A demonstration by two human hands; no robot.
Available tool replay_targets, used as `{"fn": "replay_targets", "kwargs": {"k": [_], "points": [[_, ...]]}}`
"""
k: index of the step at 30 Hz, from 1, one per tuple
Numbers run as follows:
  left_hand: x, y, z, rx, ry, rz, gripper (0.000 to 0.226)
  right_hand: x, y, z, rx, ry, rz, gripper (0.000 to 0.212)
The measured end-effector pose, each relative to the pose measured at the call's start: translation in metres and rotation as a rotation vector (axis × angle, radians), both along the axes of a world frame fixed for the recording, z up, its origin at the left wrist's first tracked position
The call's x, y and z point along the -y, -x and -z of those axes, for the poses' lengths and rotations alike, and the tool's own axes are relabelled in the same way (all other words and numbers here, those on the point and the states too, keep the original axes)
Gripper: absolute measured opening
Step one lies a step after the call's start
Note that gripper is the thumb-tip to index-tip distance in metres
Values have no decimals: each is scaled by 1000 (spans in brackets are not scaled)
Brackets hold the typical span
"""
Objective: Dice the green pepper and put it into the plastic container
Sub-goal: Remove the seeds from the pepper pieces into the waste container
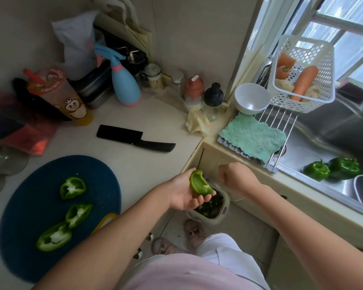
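Note:
My left hand [184,194] holds a hollowed green pepper piece [199,183], cupped in its fingers over the counter's corner. Below it, down at floor level, stands a translucent plastic container [224,208] with dark green bits inside. My right hand [235,174] hovers beside the pepper piece with its fingers curled; nothing shows in it. Three more pepper pieces [72,187] [78,214] [54,237], seeds still in, lie on the round blue cutting board [29,206]. A black knife [134,141] lies on the counter behind the board.
Two whole green peppers [331,169] lie in the sink at right. A green cloth [254,139] on a rack, a white bowl [252,99] and a basket of carrots [302,80] stand above it. Bottles, a blue sprayer [124,84] and a drink cup [59,95] crowd the back.

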State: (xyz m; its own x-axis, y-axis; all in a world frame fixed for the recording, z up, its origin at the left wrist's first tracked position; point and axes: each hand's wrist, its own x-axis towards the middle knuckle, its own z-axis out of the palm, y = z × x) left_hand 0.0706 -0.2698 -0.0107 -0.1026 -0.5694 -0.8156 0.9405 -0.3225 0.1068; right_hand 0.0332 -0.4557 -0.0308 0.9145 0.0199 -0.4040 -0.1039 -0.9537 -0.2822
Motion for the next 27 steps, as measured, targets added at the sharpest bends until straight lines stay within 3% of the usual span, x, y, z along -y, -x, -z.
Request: {"fn": "replay_targets", "kwargs": {"k": [10, 15, 19, 22, 27], "points": [[1, 2, 7, 199, -96, -242, 72, 0, 0, 8, 67, 21, 1, 22], [-3, 2, 9, 175, -84, -443, 55, -3, 4, 12, 48, 14, 79, 28], [-5, 2, 9, 157, -57, -544, 49, -5, 7, 14, 71, 13, 110, 21], [-8, 3, 8, 139, -37, -576, 43, -3, 9, 15, 151, -26, 66, 23], [-15, 2, 4, 162, -47, -577, 39, -8, 5, 6, 66, 15, 79, 28]]}}
